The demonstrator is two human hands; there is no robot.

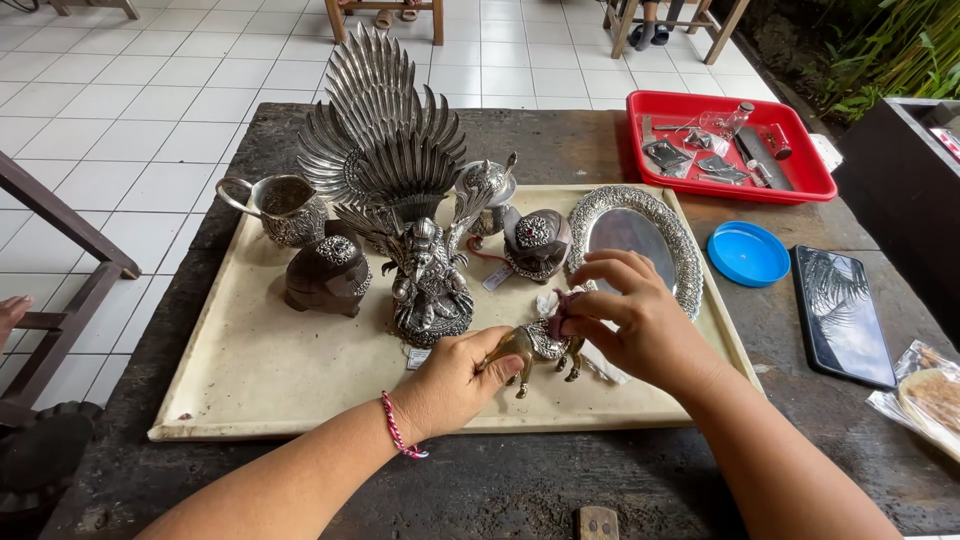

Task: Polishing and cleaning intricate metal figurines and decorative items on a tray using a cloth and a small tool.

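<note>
I have both hands low in the centre of the frame, over the near edge of the cream board. My left hand is closed around the rear of a small brass animal figurine, which stands on its thin legs just in front of the big pieces. My right hand has its fingers pinched narrow on a small wad of cloth, pressed against the figurine's silver saddle.

The risk I judge here is crowding. The winged silver statue stands just beside my left knuckles, tall and top-heavy; a nudge from my wrist could tip it into the pieces behind. Too much pressure on the figurine could also bend a leg or skid it off the board's near edge.

Counting on the board: one winged statue, one silver pitcher at upper left, two dark domed boxes with silver tops, one small lidded silver pot, one oval silver tray, one figurine. Off the board at right: one red tray of small tools, one blue lid, one phone.
</note>
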